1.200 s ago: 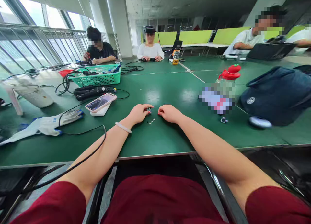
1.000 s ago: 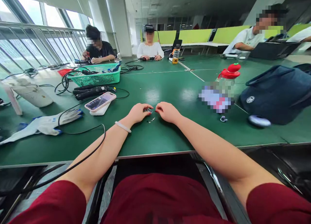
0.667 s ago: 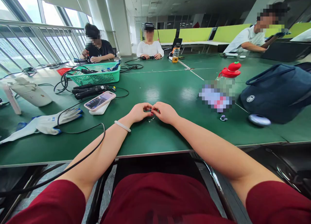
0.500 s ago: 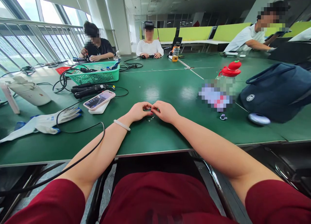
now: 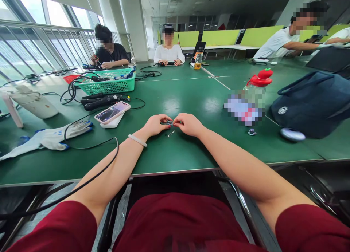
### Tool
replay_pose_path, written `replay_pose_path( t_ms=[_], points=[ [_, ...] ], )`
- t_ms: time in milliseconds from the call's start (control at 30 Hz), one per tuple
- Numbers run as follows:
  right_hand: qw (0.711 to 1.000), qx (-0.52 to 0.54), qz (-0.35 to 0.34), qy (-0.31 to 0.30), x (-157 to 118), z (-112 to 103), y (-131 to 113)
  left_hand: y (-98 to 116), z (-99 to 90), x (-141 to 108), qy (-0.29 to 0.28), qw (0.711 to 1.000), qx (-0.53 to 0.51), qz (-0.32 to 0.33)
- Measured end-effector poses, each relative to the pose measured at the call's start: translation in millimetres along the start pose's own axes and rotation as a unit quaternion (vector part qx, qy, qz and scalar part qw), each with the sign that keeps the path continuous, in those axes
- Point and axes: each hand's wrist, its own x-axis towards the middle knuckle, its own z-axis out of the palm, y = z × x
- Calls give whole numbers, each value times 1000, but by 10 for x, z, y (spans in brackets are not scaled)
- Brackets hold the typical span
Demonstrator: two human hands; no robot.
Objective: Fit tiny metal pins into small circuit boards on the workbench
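Observation:
Between my fingers, over the green table [image 5: 175, 155], is a small dark and silvery object [image 5: 169, 123], too small to name. My left hand [image 5: 158, 124] is closed on it from the left side. The fingers of my right hand [image 5: 188, 123] are pinched together at the object's right edge; whether they hold a piece of it is too small to tell. Several tiny silvery pieces [image 5: 171, 133] lie on the table just below my hands.
Left: glove [image 5: 56, 137], phone [image 5: 112, 112], black tools [image 5: 101, 102], green basket [image 5: 108, 85], white container [image 5: 35, 104]. A cable [image 5: 109, 161] crosses my left forearm. Right: red-lidded bottle [image 5: 259, 86], small trinket [image 5: 252, 132], blue bag [image 5: 311, 102], oval case [image 5: 292, 134]. Three people sit beyond.
My right hand has shifted slightly right, away from my left fingers, and more of the small object shows between them. At the far right, a person's arm reaches further right.

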Motion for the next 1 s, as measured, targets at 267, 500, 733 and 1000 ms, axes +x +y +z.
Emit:
replay_pose_path(
  t_ms=[267,500,733,1000],
  points=[
    [995,32,-31,-88,-1,3,38,-9,8,16,-1,1000,-1,-10],
    [997,-7,-23,-76,6,52,41,17,-8,11,-5,1000,5,-9],
    [999,23,13,37,3,34,-15,73,-20,-18,-6,1000,-2,-8],
    [999,26,7,41,3,74,-59,79,-6,-27,-25,998,-56,14]
  ],
)
